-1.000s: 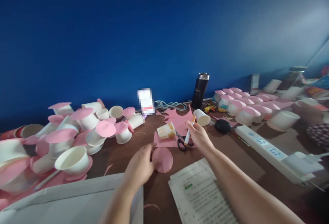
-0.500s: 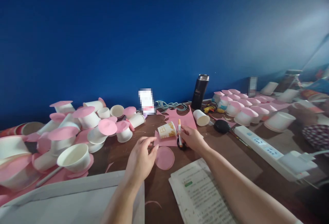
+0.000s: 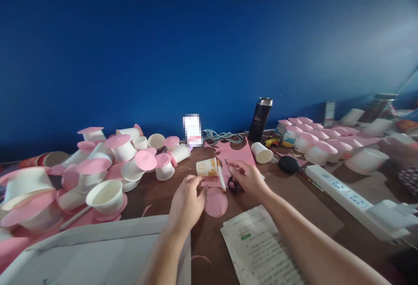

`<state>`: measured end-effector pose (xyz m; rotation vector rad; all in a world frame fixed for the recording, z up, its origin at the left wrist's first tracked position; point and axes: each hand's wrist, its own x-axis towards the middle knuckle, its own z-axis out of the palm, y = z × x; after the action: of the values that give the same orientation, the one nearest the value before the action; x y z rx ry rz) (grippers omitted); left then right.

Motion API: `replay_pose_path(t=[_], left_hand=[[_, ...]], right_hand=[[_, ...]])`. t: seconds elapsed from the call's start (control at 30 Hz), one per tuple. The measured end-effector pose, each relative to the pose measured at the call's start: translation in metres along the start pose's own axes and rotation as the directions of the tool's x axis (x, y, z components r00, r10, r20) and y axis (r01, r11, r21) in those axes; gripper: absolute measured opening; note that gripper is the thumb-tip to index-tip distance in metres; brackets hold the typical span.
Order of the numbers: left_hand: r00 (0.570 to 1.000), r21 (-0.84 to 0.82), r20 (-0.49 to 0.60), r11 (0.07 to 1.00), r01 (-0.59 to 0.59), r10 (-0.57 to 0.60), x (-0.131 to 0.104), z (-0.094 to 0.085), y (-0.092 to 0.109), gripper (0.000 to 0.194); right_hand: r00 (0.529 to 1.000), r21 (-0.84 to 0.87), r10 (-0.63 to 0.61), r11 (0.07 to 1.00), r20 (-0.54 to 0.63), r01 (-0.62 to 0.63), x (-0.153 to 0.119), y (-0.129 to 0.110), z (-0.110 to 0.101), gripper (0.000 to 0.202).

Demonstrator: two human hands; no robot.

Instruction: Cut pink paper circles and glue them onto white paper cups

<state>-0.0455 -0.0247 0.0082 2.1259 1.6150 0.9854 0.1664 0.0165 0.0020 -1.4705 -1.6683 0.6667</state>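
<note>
My left hand [image 3: 188, 202] rests with thumb and fingers apart, just in front of a white paper cup [image 3: 206, 168] lying on its side. Orange-brown window and roof-like drawings mark the cup. A pink paper disc [image 3: 216, 203] lies beside my left thumb; whether they touch I cannot tell. My right hand [image 3: 246, 178] is closed around small dark-handled scissors [image 3: 233, 184], whose tip shows past the fingers. Between cup and scissors lies a white marker [image 3: 221, 177] with an orange-brown end, on cut pink paper [image 3: 237, 150].
Cups with pink discs [image 3: 120, 145] crowd the left, and more [image 3: 321, 147] stand in rows at right. A black flask [image 3: 260, 119], loose cup [image 3: 261, 152], black mouse [image 3: 288, 164] and power strip [image 3: 339, 191] lie beyond my right hand. Printed sheets [image 3: 261, 245] lie in front.
The marker has left my right hand and now lies beside the cup. My right hand has closed on the scissors. The view has shifted slightly left.
</note>
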Motion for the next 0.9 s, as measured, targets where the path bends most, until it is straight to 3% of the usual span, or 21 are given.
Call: replay_pose_path(t=[0.13,0.2,0.3,0.4,0.63,0.7,0.83,0.9], left_hand=[[0.999,-0.018,0.03,1.0,0.012,-0.011,-0.001,-0.001,0.002,0.021],[0.999,-0.02,0.039,1.0,0.011,-0.01,-0.001,-0.002,0.003,0.021],[0.999,-0.001,0.043,1.0,-0.008,0.008,-0.002,-0.003,0.005,0.019],[0.998,-0.003,0.041,0.999,-0.04,0.04,-0.002,-0.002,0.007,0.021],[0.997,0.031,0.071,0.999,-0.036,0.034,-0.002,0.0,0.006,0.021],[0.996,0.028,0.083,0.999,-0.035,0.032,-0.003,0.0,0.006,0.022],[0.994,-0.002,0.102,0.999,-0.044,0.044,-0.004,0.001,0.007,0.021],[0.992,-0.014,0.122,0.999,-0.039,0.041,-0.004,0.002,0.007,0.02]], right_hand=[[0.992,-0.277,-0.029,0.961,-0.121,-0.005,0.01,-0.011,-0.021,0.032],[0.988,-0.51,-0.023,0.858,-0.152,-0.058,0.014,-0.012,-0.031,0.035],[0.988,-0.691,0.124,0.705,-0.096,-0.156,0.015,-0.009,-0.04,0.047],[0.981,-0.729,0.195,0.671,-0.007,-0.138,0.011,-0.008,-0.035,0.046],[0.996,-0.771,-0.07,0.63,0.058,0.089,-0.006,-0.016,0.006,0.035],[0.984,-0.757,-0.151,0.63,0.1,0.173,-0.013,-0.018,0.014,0.037],[0.942,-0.697,-0.193,0.636,0.274,0.333,-0.027,-0.023,0.023,0.03],[0.925,-0.66,-0.232,0.649,0.302,0.378,-0.034,-0.026,0.027,0.033]])
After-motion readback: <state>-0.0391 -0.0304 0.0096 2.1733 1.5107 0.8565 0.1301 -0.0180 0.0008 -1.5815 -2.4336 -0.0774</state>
